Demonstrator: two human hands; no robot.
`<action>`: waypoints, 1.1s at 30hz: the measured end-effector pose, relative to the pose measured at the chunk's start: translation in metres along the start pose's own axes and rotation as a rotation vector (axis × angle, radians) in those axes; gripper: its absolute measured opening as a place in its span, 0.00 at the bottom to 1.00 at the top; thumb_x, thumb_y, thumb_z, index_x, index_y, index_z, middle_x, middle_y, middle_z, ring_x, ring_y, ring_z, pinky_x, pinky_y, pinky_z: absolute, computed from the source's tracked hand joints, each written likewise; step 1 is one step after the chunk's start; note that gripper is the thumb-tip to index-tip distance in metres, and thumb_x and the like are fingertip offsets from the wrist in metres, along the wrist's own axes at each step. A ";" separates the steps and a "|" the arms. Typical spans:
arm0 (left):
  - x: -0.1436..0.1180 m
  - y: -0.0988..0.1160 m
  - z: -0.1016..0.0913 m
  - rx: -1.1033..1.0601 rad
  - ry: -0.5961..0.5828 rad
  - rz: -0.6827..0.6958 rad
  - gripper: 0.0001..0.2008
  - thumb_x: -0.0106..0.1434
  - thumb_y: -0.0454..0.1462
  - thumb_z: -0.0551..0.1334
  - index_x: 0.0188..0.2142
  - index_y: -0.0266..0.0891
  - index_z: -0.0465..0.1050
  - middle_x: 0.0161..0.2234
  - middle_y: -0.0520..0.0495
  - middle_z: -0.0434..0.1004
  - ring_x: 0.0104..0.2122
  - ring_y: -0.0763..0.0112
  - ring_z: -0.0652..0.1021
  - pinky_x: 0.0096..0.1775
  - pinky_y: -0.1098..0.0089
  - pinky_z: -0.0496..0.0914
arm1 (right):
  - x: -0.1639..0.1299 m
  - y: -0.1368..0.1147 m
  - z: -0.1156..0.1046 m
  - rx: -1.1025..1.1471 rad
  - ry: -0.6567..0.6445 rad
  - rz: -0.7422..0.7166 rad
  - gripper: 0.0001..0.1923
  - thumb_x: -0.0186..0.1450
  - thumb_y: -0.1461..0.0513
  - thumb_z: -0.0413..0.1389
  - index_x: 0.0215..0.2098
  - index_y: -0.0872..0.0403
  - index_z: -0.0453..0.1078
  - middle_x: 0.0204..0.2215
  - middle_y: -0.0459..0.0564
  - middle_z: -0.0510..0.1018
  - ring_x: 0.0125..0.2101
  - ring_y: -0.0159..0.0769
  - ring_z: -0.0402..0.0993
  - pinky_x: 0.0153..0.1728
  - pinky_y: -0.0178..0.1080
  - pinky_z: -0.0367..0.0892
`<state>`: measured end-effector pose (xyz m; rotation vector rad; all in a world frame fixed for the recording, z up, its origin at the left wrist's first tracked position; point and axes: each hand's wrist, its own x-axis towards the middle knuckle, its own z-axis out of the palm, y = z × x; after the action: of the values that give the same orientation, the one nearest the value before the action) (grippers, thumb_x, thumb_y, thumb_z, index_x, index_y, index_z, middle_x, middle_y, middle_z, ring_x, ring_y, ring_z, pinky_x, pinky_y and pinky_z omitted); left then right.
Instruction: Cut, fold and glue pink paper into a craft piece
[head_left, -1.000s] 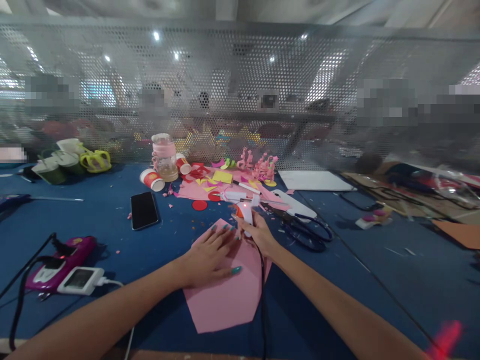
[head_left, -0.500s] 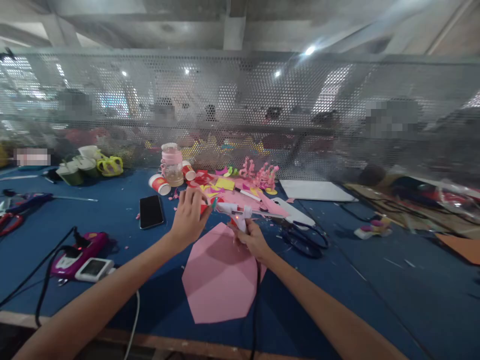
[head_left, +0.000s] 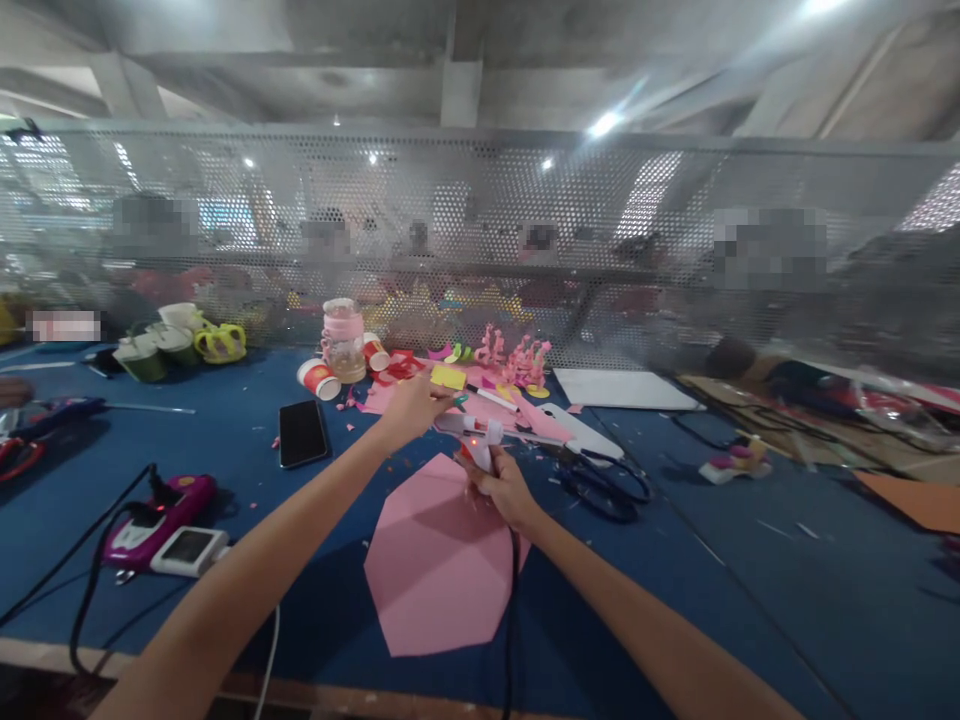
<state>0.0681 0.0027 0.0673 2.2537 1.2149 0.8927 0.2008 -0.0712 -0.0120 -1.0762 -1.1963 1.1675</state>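
Nearest, a large pink paper sheet (head_left: 439, 560) is laid flat on the blue table (head_left: 750, 560), and a black cord (head_left: 511, 620) is run across its right part up to the right hand (head_left: 501, 487). This hand is closed around the handle of a white glue gun (head_left: 475, 437), which is held just above the far edge of the sheet with a small red light shown on it. The left hand (head_left: 412, 404) is stretched further forward, with the fingers brought together near the nozzle; whether something is pinched there cannot be told. A burn could probably be caused, because these fingers are kept so close to the hot tip, and the sheet could be dragged by the cord, since it is pressed down by nothing. Black scissors (head_left: 600, 480) are placed to the right, a black phone (head_left: 303, 432) to the left, and a purple device (head_left: 154, 505) with cables near the left edge. Further away, paper scraps (head_left: 450, 378), a red cup (head_left: 319, 379) and a pink-banded jar (head_left: 342, 340) are gathered before a perforated metal screen (head_left: 675, 250), so any reach forward is crowded.
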 end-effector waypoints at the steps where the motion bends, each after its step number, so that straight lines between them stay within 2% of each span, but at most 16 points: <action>1: -0.001 0.002 0.000 0.022 0.008 0.009 0.09 0.55 0.35 0.58 0.25 0.34 0.76 0.25 0.47 0.75 0.28 0.69 0.73 0.32 0.73 0.64 | 0.001 0.001 0.000 0.010 0.010 0.001 0.20 0.45 0.51 0.61 0.28 0.53 0.59 0.08 0.37 0.65 0.09 0.27 0.60 0.09 0.29 0.51; 6: -0.001 0.005 0.001 0.029 0.017 0.065 0.11 0.57 0.36 0.56 0.26 0.33 0.75 0.25 0.47 0.75 0.30 0.67 0.74 0.33 0.71 0.65 | 0.004 0.004 -0.003 0.104 0.024 -0.033 0.20 0.46 0.51 0.60 0.28 0.53 0.58 0.09 0.36 0.66 0.08 0.26 0.60 0.11 0.30 0.54; 10: 0.000 0.001 0.006 -0.044 0.168 0.110 0.08 0.56 0.34 0.58 0.29 0.38 0.77 0.35 0.46 0.77 0.45 0.61 0.71 0.44 0.66 0.65 | 0.004 0.003 -0.003 0.164 0.027 -0.045 0.20 0.46 0.51 0.60 0.28 0.53 0.57 0.08 0.36 0.66 0.08 0.26 0.59 0.10 0.29 0.53; 13: -0.002 0.001 0.011 -0.071 0.252 0.148 0.08 0.55 0.33 0.58 0.29 0.41 0.77 0.39 0.45 0.75 0.49 0.59 0.68 0.45 0.63 0.65 | 0.003 0.000 -0.001 0.215 0.027 -0.027 0.20 0.46 0.51 0.60 0.28 0.53 0.58 0.09 0.36 0.65 0.08 0.26 0.59 0.09 0.29 0.52; 19: -0.006 0.010 0.013 -0.131 0.236 0.286 0.07 0.56 0.33 0.59 0.29 0.41 0.77 0.39 0.42 0.75 0.50 0.59 0.68 0.46 0.59 0.65 | 0.005 0.002 -0.002 0.300 0.082 0.026 0.19 0.44 0.51 0.61 0.25 0.54 0.62 0.09 0.38 0.65 0.08 0.24 0.57 0.08 0.28 0.47; 23: 0.000 0.014 -0.001 -0.238 0.224 0.391 0.07 0.56 0.37 0.60 0.29 0.40 0.77 0.33 0.44 0.77 0.45 0.62 0.72 0.42 0.65 0.67 | 0.008 0.004 -0.006 0.332 0.142 0.060 0.20 0.41 0.51 0.62 0.24 0.55 0.62 0.09 0.39 0.66 0.09 0.24 0.57 0.08 0.27 0.44; 26: 0.007 0.010 -0.022 -0.223 0.249 0.378 0.09 0.56 0.40 0.60 0.31 0.40 0.77 0.31 0.46 0.78 0.37 0.66 0.75 0.35 0.70 0.68 | 0.008 0.002 -0.007 0.348 0.144 0.084 0.21 0.40 0.52 0.63 0.25 0.54 0.62 0.09 0.39 0.66 0.09 0.25 0.58 0.08 0.27 0.45; 29: 0.012 -0.003 -0.042 -0.066 0.322 0.285 0.09 0.57 0.39 0.59 0.33 0.40 0.77 0.27 0.48 0.78 0.29 0.70 0.75 0.30 0.73 0.66 | 0.008 0.001 -0.007 0.343 0.131 0.100 0.20 0.40 0.52 0.62 0.24 0.54 0.62 0.09 0.39 0.66 0.08 0.25 0.57 0.07 0.28 0.45; 33: 0.019 -0.032 -0.059 0.287 0.316 0.144 0.10 0.57 0.34 0.57 0.35 0.38 0.77 0.32 0.46 0.79 0.32 0.67 0.76 0.34 0.72 0.65 | 0.007 0.000 -0.007 0.302 0.117 0.097 0.20 0.42 0.50 0.61 0.19 0.54 0.59 0.09 0.40 0.66 0.08 0.24 0.56 0.07 0.27 0.43</action>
<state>0.0160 0.0391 0.0950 2.5205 1.4068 1.2360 0.2080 -0.0647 -0.0124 -0.9653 -0.8527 1.2940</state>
